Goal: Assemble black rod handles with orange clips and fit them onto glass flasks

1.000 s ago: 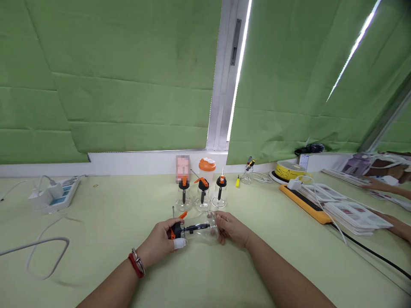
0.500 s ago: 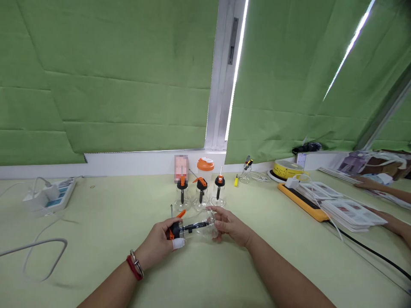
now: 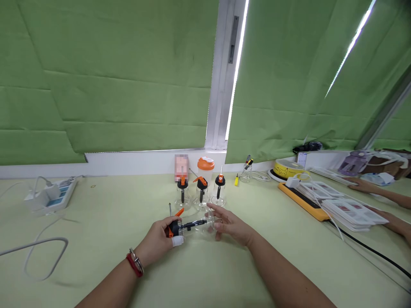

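A clear glass bottle (image 3: 196, 226) with a black-and-orange top, a thin metal spout and a black tube inside lies sideways between my hands. My left hand (image 3: 159, 240) grips its top; a white wrap covers the thumb, and a red band and a metal bracelet circle the wrist. Curved round the wide glass base is my right hand (image 3: 230, 226), some fingertips hidden behind the glass. Just beyond, three similar bottles stand upright in a row: a left one (image 3: 183, 194), a middle one (image 3: 201, 194) and a right one (image 3: 219, 191).
Behind the row are an orange-lidded cup (image 3: 205, 164) and a blurred pink box (image 3: 181, 167). A yellow-handled tool (image 3: 236, 180) lies near a small jar of screwdrivers (image 3: 246, 172). Rightward are an orange power strip (image 3: 303, 202), stacked cards (image 3: 348, 214) and another person's hands (image 3: 361, 185). Left sits a white power strip (image 3: 61, 196).
The held bottle has shifted very slightly left and up with both hands. At the right, the other person's far hand has moved a little left.
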### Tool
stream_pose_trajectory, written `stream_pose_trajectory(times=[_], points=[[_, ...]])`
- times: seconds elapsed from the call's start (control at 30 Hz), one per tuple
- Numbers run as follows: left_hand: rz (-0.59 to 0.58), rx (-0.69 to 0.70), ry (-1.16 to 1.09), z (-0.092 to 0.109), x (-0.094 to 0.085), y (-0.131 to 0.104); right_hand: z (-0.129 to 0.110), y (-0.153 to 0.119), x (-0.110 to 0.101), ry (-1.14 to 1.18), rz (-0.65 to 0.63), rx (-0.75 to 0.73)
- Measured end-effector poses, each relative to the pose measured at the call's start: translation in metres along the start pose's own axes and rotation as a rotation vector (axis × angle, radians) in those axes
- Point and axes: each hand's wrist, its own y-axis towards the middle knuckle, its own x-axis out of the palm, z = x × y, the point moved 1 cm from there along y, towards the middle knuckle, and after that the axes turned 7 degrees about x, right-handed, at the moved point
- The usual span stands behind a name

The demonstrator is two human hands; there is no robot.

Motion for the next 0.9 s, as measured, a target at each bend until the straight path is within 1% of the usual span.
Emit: stream_pose_trajectory(times=[0.1, 0.2, 0.3, 0.4, 0.47, 0.57, 0.63, 0.73, 0.9], points=[[0.002, 0.031, 0.028, 0.001, 0.000, 0.000, 0.001, 0.001, 0.000, -0.003, 0.003, 0.020], [-0.012, 0.054, 0.051, 0.002, 0.001, -0.001, 0.006, 0.005, 0.002, -0.001, 0.021, 0.112], [-0.028, 0.061, 0.053, 0.001, 0.003, -0.001, 0.010, 0.008, 0.004, -0.032, 0.079, 0.170], [-0.028, 0.056, 0.053, 0.000, 0.003, 0.000, 0.011, 0.009, 0.004, -0.071, 0.120, 0.170], [-0.025, 0.044, 0.041, 0.000, 0.003, 0.000, 0.009, 0.007, 0.002, -0.074, 0.102, 0.132], [-0.016, 0.013, 0.020, -0.002, 0.002, 0.001, 0.003, 0.003, -0.002, -0.016, 0.035, 0.021], [-0.019, 0.007, 0.009, -0.003, 0.001, 0.001, 0.000, 0.000, -0.004, 0.002, -0.005, -0.024], [-0.032, 0.027, 0.019, -0.005, -0.001, 0.000, 0.001, 0.000, -0.006, -0.010, -0.033, -0.014], [-0.064, 0.056, 0.022, -0.005, 0.000, -0.002, 0.007, 0.003, -0.005, 0.003, -0.043, 0.091]])
